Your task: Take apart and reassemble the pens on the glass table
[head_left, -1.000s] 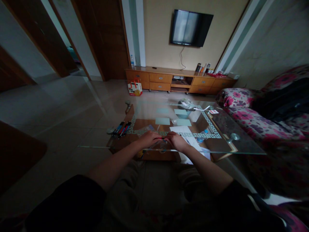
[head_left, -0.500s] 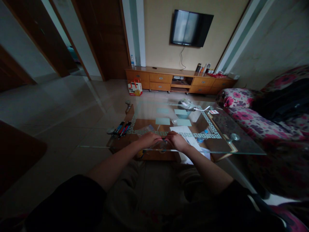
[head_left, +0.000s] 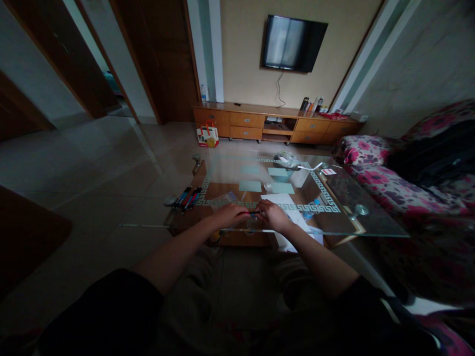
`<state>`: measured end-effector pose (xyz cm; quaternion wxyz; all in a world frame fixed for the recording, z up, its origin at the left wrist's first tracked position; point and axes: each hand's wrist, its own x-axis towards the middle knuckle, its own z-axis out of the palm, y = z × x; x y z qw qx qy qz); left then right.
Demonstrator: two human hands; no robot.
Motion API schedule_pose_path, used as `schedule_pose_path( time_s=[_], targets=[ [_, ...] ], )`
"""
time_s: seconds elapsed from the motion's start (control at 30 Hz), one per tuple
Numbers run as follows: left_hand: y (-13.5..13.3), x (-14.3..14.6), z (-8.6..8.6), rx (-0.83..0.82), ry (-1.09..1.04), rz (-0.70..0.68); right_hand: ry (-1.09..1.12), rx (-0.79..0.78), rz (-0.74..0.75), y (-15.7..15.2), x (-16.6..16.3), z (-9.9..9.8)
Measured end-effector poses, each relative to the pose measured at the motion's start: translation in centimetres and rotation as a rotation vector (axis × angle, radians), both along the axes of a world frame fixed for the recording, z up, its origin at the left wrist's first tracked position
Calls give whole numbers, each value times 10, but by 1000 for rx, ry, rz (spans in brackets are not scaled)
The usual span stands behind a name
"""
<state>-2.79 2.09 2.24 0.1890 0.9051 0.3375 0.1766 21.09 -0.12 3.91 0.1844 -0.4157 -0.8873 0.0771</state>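
Note:
My left hand (head_left: pixel 228 216) and my right hand (head_left: pixel 272 216) meet over the near edge of a glass coffee table (head_left: pixel 371 222). Both are closed, pinching the two ends of a thin pen (head_left: pixel 252 213) with a red part and a dark part that lies level between them. A bunch of several pens (head_left: pixel 187 198) lies on the glass to the left of my left hand. White paper sheets (head_left: pixel 282 200) lie on the glass just beyond and under my right hand.
Pale green cards (head_left: pixel 250 186) and a small basket (head_left: pixel 284 173) sit farther out on the glass. A flowered sofa (head_left: pixel 389 183) runs along the right. A wooden TV cabinet (head_left: pixel 274 123) stands at the far wall, with a paper bag (head_left: pixel 207 136) on the tiled floor.
My hands have drawn slightly apart, so more of the pen shows between them. Nothing else has moved.

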Motion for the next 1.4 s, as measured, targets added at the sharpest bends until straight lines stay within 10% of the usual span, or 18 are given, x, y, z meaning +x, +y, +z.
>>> schedule_pose_path(
  time_s=[1.4],
  targets=[
    [-1, 1, 5, 71, -38, 43, 78, 34, -61, -7, 3, 5]
  ],
)
